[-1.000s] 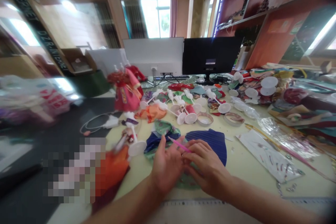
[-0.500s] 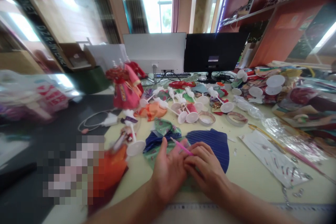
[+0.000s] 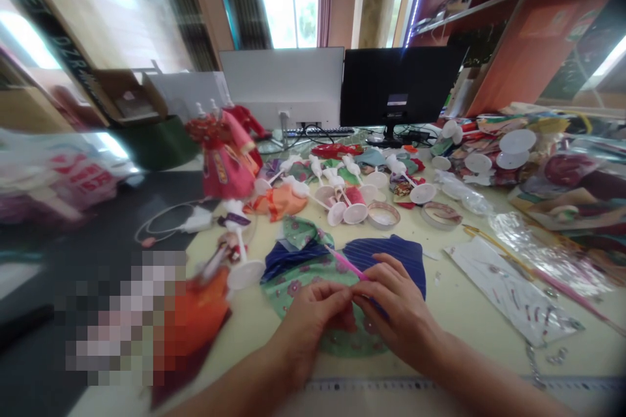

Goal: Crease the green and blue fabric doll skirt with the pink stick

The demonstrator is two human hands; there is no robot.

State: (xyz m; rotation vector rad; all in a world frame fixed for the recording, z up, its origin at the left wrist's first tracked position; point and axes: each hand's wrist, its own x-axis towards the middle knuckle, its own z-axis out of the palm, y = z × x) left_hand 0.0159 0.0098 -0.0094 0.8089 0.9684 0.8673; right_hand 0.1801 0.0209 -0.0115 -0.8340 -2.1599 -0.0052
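Note:
My right hand [image 3: 398,296] holds a slim pink pen-like tool [image 3: 348,265], its pale tip pointing up and to the left. My left hand [image 3: 313,316] is closed in a pinch, its fingertips meeting those of the right hand; whatever is between them is too small to make out. Under both hands lies a green flowered doll dress [image 3: 294,288] with dark blue striped cloth [image 3: 409,267] spread beside and behind it. Small shiny dots show on the green cloth. Left of it, a white doll stand [image 3: 244,273] rests on its side.
Several white doll forms [image 3: 337,186] lie behind the dress, near two tape rolls [image 3: 384,215]. To the right are a white sheet with small pieces [image 3: 511,293] and crinkled clear plastic [image 3: 548,251]. A ruler [image 3: 415,386] runs along the near edge. Two monitors [image 3: 401,88] stand behind.
My left hand has gone from an open, upturned palm to a pinch against the right fingertips, uncovering more green cloth. The pink tool stays in my right hand. The view has shifted slightly.

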